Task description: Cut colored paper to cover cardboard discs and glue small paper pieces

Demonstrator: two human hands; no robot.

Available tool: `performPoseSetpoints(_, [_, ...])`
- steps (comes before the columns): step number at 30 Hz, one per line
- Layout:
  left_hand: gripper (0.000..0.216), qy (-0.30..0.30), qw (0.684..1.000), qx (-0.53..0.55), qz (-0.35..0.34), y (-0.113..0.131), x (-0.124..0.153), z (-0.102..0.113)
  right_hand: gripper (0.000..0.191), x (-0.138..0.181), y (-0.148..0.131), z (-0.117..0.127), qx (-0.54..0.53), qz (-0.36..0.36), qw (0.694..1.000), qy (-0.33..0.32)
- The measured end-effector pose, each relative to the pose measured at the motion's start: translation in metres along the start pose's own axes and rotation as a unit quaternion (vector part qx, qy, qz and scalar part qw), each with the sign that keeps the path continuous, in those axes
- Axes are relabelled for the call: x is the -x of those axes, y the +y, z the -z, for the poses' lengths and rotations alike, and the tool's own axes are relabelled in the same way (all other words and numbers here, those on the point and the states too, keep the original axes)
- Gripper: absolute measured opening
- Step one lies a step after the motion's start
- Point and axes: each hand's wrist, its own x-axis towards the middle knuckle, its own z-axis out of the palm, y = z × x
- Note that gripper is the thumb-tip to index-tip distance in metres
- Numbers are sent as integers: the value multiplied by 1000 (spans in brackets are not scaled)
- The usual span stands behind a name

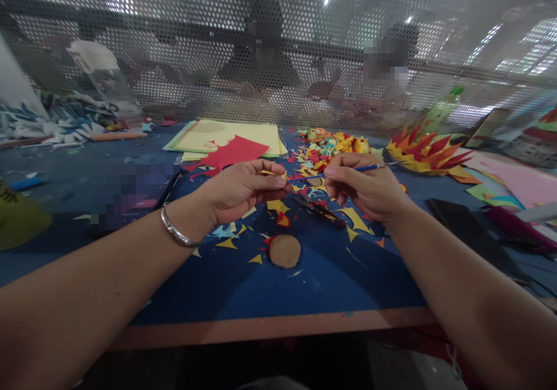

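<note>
My right hand (361,184) is closed around a thin blue paintbrush (368,168). Its metal-collared end points right and its handle end points left, reaching the fingertips of my left hand (248,190). The left thumb and fingers are pinched together there, with a bit of yellow paper (284,175) showing between them. Below and between both hands lie scissors (322,209) with dark blades and handles. Nearer to me is a round brown disc (285,251), lying flat on the blue table (243,297) among paper scraps.
Red cut paper (235,151) rests on stacked yellow sheets (243,132). Curled paper pieces (339,143) are heaped behind my right hand, beside a spiky orange paper piece (429,153). A tablet-like device (139,195) lies left, a black phone-like slab (474,236) right. Perforated metal screen (187,59) stands behind.
</note>
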Motion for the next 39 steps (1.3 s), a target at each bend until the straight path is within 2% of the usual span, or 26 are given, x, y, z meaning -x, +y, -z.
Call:
performPoseSetpoints(21, [17, -24, 999, 4, -22, -3, 1, -1, 29, 0, 0, 0, 25, 8, 1000, -13])
performPoseSetpoints(33, [22, 27, 996, 1, -82, -10, 0, -9, 30, 2, -4, -5, 110, 62, 992, 24])
performPoseSetpoints(39, [20, 52, 996, 13, -75, -10, 0, -12, 29, 4, -4, -8, 151, 94, 984, 28])
